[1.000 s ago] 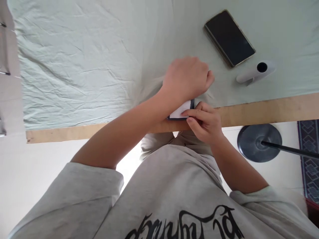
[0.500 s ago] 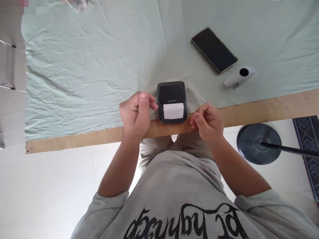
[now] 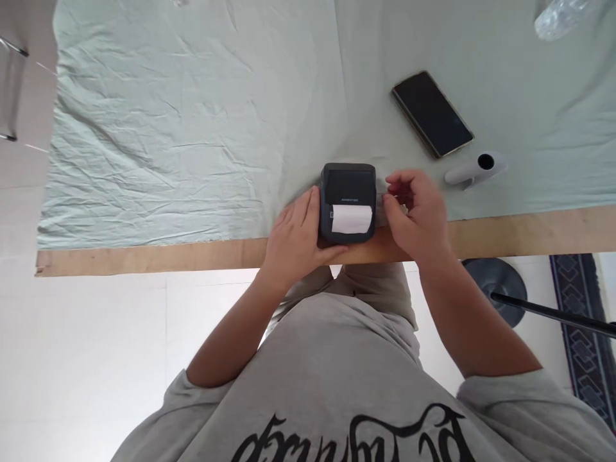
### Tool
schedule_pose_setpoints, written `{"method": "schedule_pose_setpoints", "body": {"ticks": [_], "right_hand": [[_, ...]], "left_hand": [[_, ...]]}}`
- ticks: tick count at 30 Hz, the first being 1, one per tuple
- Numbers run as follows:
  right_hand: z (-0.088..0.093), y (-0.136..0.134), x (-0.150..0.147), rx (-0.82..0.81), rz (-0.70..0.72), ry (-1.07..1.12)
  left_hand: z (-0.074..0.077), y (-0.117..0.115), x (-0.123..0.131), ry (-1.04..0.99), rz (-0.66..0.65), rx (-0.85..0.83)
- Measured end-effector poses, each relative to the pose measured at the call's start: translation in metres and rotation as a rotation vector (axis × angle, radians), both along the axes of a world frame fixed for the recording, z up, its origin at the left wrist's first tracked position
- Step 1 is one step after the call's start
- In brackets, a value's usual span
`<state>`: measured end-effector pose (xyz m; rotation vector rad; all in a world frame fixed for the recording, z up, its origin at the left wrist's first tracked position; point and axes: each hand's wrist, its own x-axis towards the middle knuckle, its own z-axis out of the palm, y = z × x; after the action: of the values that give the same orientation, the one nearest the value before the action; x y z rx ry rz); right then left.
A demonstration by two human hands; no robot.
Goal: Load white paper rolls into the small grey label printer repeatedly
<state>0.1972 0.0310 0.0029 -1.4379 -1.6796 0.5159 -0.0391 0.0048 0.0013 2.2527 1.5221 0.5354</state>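
A small dark label printer (image 3: 348,183) stands at the front edge of the table, a white strip of paper (image 3: 351,219) lying out of its slot on top. My left hand (image 3: 294,236) holds the printer's left side, its fingers straight along the wall and its thumb along the front edge. At the right side, my right hand (image 3: 418,215) is closed in a pinch beside the printer. Something thin and pale seems to lie between its fingertips and the printer, too small to make out.
A black phone (image 3: 433,114) lies to the back right. Near it is a white handheld device (image 3: 475,169) with a dark round end. A clear plastic thing (image 3: 561,19) is at the far right. The table's bare wooden edge (image 3: 144,255) runs in front, and a round black stand base (image 3: 495,285) is on the floor.
My left hand has gone from a loose curl beside the printer to lying against its side and front. My right hand has moved up along the printer's right side. The camera view has shifted.
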Motion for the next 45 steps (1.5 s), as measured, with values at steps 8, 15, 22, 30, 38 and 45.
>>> {"method": "schedule_pose_setpoints", "body": {"ticks": [8, 15, 22, 30, 38, 45], "right_hand": [[-0.004, 0.009, -0.005, -0.020, 0.195, -0.225], [-0.005, 0.009, -0.003, 0.035, 0.158, -0.293], [0.002, 0.009, 0.011, -0.086, 0.246, -0.212], [0.036, 0.014, 0.003, -0.069, 0.227, -0.243], [0.063, 0.032, -0.018, -0.006, 0.080, -0.313], [0.060, 0.037, -0.032, -0.152, 0.128, -0.751]], "left_hand": [[-0.002, 0.001, -0.006, -0.062, 0.010, 0.041], [0.006, 0.008, -0.006, -0.040, 0.027, 0.081], [0.003, 0.004, -0.006, -0.028, -0.014, 0.060], [0.005, 0.002, -0.010, -0.095, 0.020, -0.004], [0.001, 0.003, -0.011, -0.106, 0.009, 0.029], [0.001, 0.003, -0.011, -0.121, 0.008, 0.026]]}}
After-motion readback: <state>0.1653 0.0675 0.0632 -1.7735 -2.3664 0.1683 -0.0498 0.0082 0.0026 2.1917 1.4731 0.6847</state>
